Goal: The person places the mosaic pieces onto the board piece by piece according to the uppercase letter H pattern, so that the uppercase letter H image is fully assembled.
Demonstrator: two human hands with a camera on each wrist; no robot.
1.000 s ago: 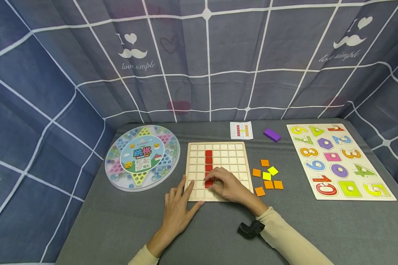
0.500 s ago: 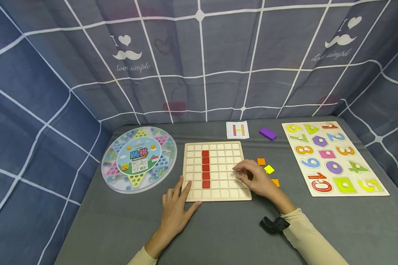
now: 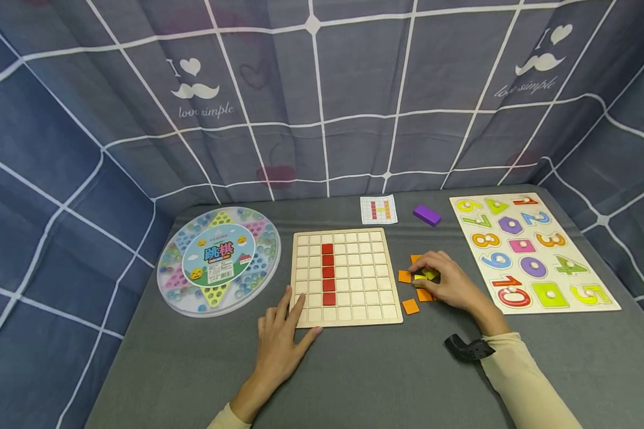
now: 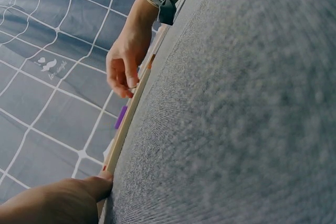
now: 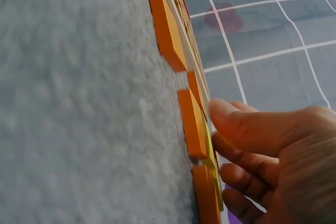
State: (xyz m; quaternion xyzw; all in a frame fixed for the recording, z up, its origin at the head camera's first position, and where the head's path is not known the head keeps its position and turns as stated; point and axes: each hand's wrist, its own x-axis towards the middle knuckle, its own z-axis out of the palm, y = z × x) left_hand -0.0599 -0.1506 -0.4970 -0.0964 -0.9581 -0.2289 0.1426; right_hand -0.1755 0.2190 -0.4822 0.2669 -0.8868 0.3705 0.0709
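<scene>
My left hand (image 3: 281, 339) rests at the wooden grid board's (image 3: 359, 286) near left corner. Its fingers are extended over the left edge, the thumb at the front edge. A column of red square tiles (image 3: 328, 271) sits in the board's slots. To the right of the board, my right hand (image 3: 451, 280) is low over loose tiles, its thumb and fingertips on either side of a yellow tile (image 3: 420, 278). Another yellow tile (image 3: 432, 273) lies partly under the fingers. Several orange tiles (image 3: 410, 307) lie around them, some partly covered by the hand.
A small printed pattern card (image 3: 378, 210) and a purple block (image 3: 426, 215) lie behind the board. On the left is a round Chinese checkers box (image 3: 218, 262). A number-and-shape peg puzzle (image 3: 533, 253) lies on the right. A gridded curtain (image 3: 365, 149) stands behind the grey table.
My right hand has left the lowest red tile and moved right to the loose tiles, closing around a yellow one. My left hand stays at the board. The head view has shifted slightly.
</scene>
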